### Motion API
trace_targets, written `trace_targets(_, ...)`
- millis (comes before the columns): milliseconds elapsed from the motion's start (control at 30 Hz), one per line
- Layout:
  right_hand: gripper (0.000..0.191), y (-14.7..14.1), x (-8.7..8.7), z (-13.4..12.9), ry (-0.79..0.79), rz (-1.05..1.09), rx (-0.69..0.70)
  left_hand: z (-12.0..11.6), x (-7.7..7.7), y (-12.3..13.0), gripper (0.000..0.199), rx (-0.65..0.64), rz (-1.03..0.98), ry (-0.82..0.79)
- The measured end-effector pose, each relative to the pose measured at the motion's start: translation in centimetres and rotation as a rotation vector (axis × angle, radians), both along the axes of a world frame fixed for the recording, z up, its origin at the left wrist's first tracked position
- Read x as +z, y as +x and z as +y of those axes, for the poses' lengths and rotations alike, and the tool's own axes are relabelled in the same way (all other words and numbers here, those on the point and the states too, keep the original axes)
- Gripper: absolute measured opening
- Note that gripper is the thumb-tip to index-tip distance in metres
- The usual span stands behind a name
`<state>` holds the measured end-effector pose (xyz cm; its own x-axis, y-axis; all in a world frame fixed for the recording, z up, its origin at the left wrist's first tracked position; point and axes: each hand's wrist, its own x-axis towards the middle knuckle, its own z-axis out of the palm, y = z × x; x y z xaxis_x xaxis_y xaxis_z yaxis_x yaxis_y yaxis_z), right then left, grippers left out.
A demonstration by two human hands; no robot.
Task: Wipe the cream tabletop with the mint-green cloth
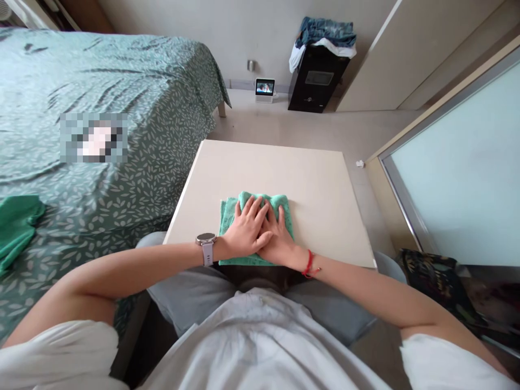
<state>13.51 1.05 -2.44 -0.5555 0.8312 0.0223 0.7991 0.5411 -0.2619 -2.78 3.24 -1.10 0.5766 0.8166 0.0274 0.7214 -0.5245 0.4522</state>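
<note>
A folded green towel (227, 216) lies at the near edge of a cream-coloured table (317, 189). My left hand (244, 230), with a watch on its wrist, rests flat on the towel, fingers spread and pointing away from me. Beside it and partly under it, my right hand (280, 238) presses on the towel too, its fingers apart. A red string bracelet circles my right wrist. Neither hand grips the cloth. Part of the towel is hidden beneath the hands.
To the left is a bed with a green leaf-patterned sheet (158, 157), bearing a green cloth (18, 225) and a blurred item. Beyond the table stand a small screen (265, 88) and a black cabinet (314, 81) topped with clothes. A glass-panelled frame (459, 162) is at right.
</note>
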Motion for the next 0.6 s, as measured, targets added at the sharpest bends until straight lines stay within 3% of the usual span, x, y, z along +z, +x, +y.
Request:
trace_targets(67, 0.084, 0.3, 0.0, -0.2, -0.015, -0.01, -0.012, -0.1, 0.1, 0.5, 0.095, -0.014, 0.01, -0.008)
trace_targets(167, 0.084, 0.2, 0.7, 2.2, -0.057, -0.077, -0.026, 2.4, 0.4, 0.8, 0.094, -0.031, 0.028, 0.005)
trace_targets(333, 0.078, 0.2, 1.8, 9.8, -0.058, -0.18, -0.076, 10.2, 0.9, 1.4, 0.082, -0.024, 0.025, 0.103)
trace_targets(467, 0.077, 0.4, 1.6, 16.3, -0.004, -0.121, -0.116, 16.7, 0.9, 2.2, 0.073, -0.012, 0.009, 0.149)
trace_targets(600, 0.07, 0.6, 1.9, 20.8, -0.019, -0.101, -0.145, 21.5, 0.9, 2.6, 0.069, 0.021, 0.012, 0.165)
